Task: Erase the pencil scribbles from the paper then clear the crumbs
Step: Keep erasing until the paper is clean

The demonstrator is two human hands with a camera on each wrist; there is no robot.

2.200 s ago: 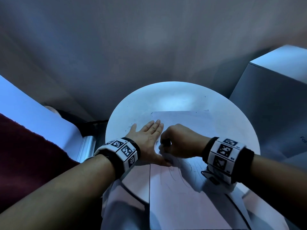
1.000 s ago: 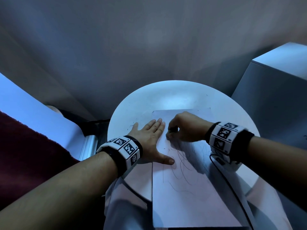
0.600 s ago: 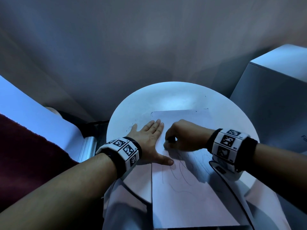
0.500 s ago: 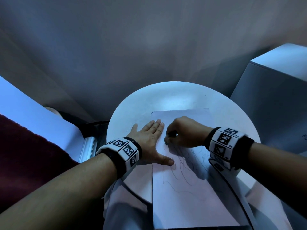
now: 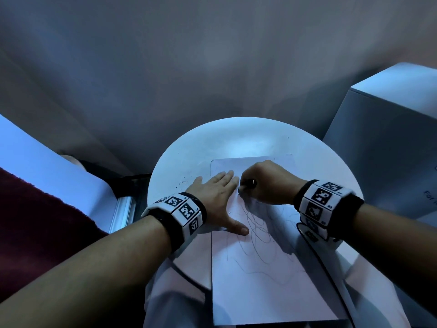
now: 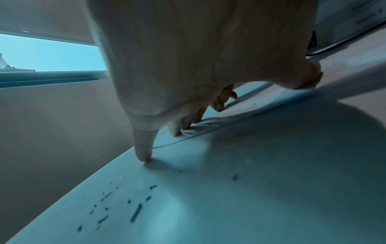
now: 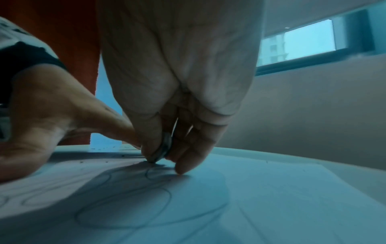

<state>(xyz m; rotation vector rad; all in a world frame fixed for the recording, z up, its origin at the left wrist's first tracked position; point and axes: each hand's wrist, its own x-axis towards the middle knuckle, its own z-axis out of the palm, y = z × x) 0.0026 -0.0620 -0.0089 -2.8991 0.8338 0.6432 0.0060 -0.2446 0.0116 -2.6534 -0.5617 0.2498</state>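
A white sheet of paper [image 5: 264, 287] lies on the round white table [image 5: 248, 138], its near end overhanging the edge. Pencil scribbles [image 5: 257, 230] loop across its middle. My left hand [image 5: 216, 197] lies flat with straight fingers on the paper's left edge, thumb spread onto the sheet. My right hand [image 5: 262, 183] pinches a small eraser [image 7: 164, 151] between thumb and fingers and presses its tip onto the paper at the top of the scribbles [image 7: 125, 203], right beside my left fingertips. Dark eraser crumbs [image 6: 125, 203] lie on the table left of the paper.
A grey box [image 5: 387, 147] stands close on the right of the table. A dark red cloth [image 5: 35, 233] and a pale surface lie to the left. A black cable [image 5: 324, 263] runs from my right wrist over the paper's right side.
My right hand has rubbed back and forth with the eraser, near and far along the scribbles, and now sits at their far end. The left hand has stayed flat in place.
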